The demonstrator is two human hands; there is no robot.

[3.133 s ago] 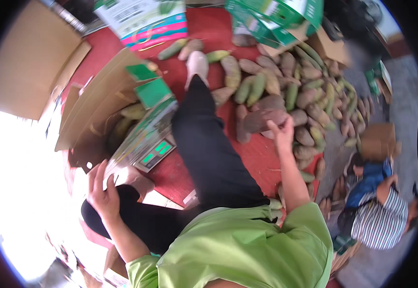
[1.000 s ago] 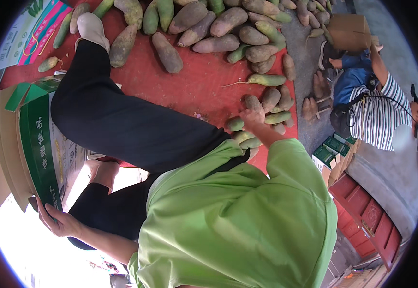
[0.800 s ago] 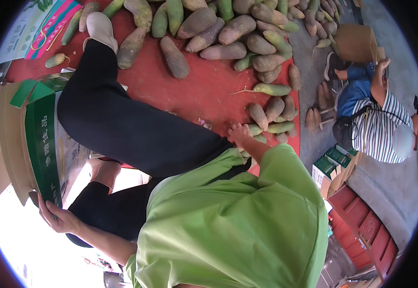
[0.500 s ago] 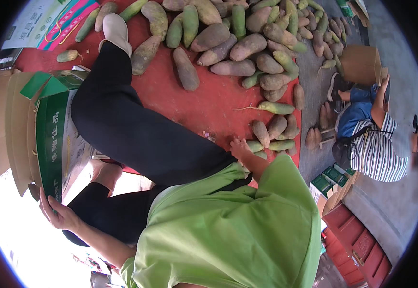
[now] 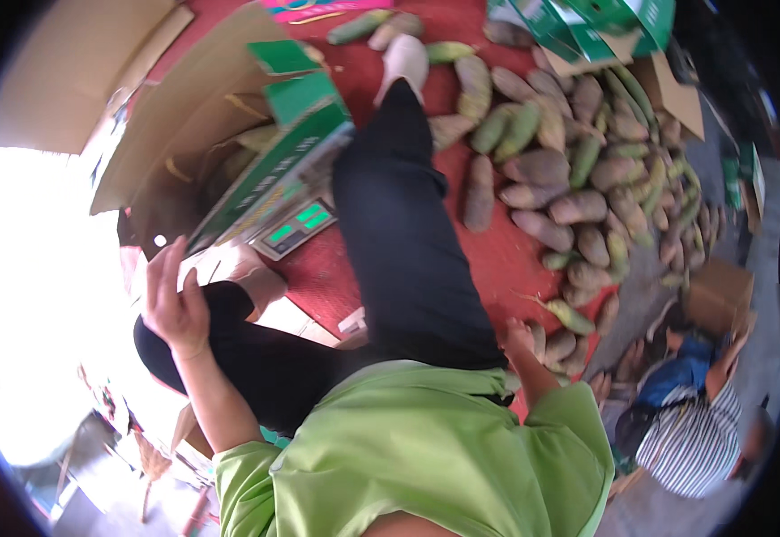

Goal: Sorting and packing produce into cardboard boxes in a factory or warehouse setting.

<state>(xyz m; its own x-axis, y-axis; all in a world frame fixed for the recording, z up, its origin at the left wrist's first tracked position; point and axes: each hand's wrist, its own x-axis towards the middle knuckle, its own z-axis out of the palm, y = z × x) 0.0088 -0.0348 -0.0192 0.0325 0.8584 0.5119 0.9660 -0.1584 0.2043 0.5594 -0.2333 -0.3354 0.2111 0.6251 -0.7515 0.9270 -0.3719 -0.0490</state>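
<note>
My left hand (image 5: 175, 300) is raised with its fingers apart, just off the lower corner of a green-and-brown carton (image 5: 274, 174). The carton stands with its flaps up on a scale (image 5: 296, 231) with a lit green display. Long radishes, partly in shadow, show inside it. Low beside my right thigh, my right hand (image 5: 517, 338) rests with its fingers loosely stretched, next to a few radishes (image 5: 558, 345); nothing shows in it. Beyond lies a large heap of green and purplish, soil-stained radishes (image 5: 578, 208) on a red mat (image 5: 488, 277).
Another green carton (image 5: 596, 31) stands at the far edge of the heap. To the right, a person in a striped shirt (image 5: 690, 443) sits bent near a brown box (image 5: 717, 295). A large cardboard piece (image 5: 68, 80) fills the far left; a broom (image 5: 151, 456) stands lower left.
The whole view has swung left, so things sit further right. My left hand has let go of the carton's edge and lifted away. My right hand stays by my thigh.
</note>
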